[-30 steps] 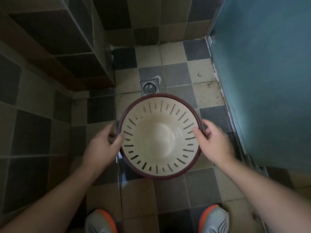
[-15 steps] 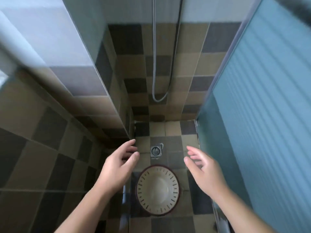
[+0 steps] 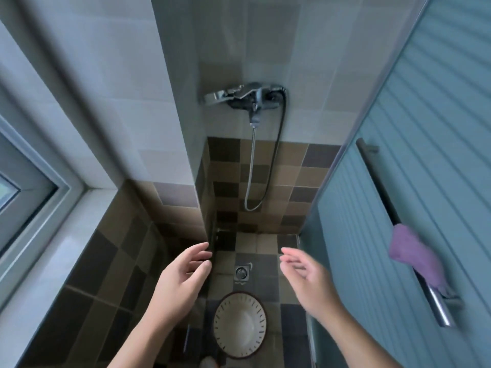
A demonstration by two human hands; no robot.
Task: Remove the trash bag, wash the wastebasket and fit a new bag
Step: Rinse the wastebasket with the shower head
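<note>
The wastebasket (image 3: 240, 324) stands upright on the tiled shower floor, seen from straight above. It is cream inside with dark slits round its wall and a dark red rim, and it holds no bag. My left hand (image 3: 183, 277) hovers above and to its left, fingers relaxed and holding nothing. My right hand (image 3: 309, 278) hovers above and to its right, fingers straight and empty. Neither hand touches the basket.
A floor drain (image 3: 241, 273) lies just beyond the basket. A chrome shower mixer (image 3: 247, 96) with a hanging hose (image 3: 251, 171) is on the far wall. A blue ribbed door (image 3: 414, 197) on the right carries a metal handle bar (image 3: 398, 229) with a purple cloth (image 3: 415, 254). A window frame (image 3: 29, 189) is at left.
A second ago both hands gripped the basket's rim. They let it go on the floor and rose, and my view tilted up to take in the shower mixer.
</note>
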